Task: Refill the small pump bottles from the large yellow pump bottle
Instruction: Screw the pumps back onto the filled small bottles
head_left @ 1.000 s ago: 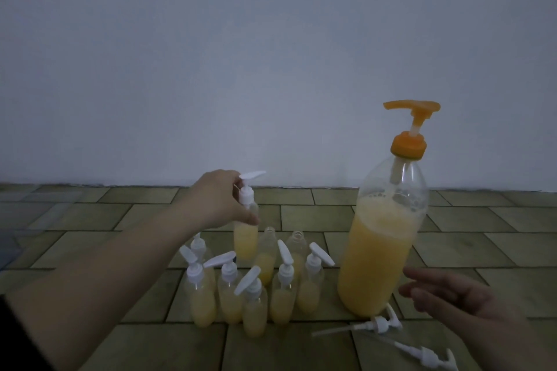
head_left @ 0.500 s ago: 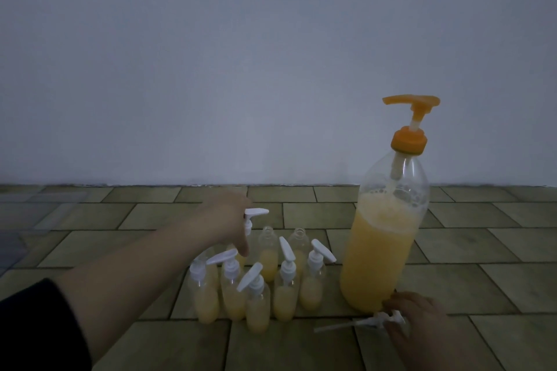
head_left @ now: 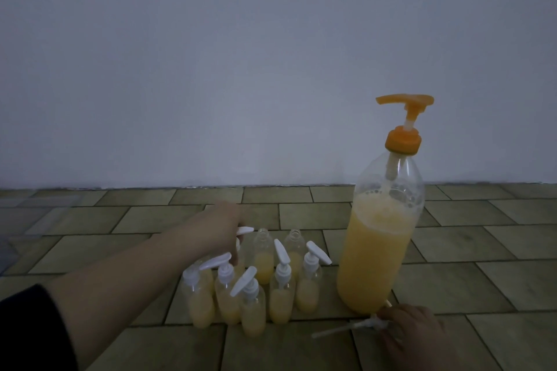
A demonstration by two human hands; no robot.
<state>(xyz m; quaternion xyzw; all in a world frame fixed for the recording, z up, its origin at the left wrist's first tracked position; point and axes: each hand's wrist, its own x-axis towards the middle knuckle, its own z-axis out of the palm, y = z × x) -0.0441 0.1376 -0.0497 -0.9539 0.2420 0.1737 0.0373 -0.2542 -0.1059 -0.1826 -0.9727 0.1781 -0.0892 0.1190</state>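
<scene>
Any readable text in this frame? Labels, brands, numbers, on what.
None readable.
large yellow pump bottle: clear plastic, no label showing.
orange pump head: no marking to be made out.
small pump bottles: unlabelled, white pumps plain.
loose white pump under the right hand: plain.
Wall and floor tiles: no signs or print. The frame is dim, so fine embossing could be missed.

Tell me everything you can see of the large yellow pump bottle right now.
The large yellow pump bottle stands upright on the tiled floor, right of the small bottles. Its clear plastic body holds yellow liquid to roughly three quarters, with foam and bubbles on top. An orange cap and raised orange pump head, spout pointing left, top it; a pale tube runs down inside. The right hand is near its base; contact is unclear.
</scene>
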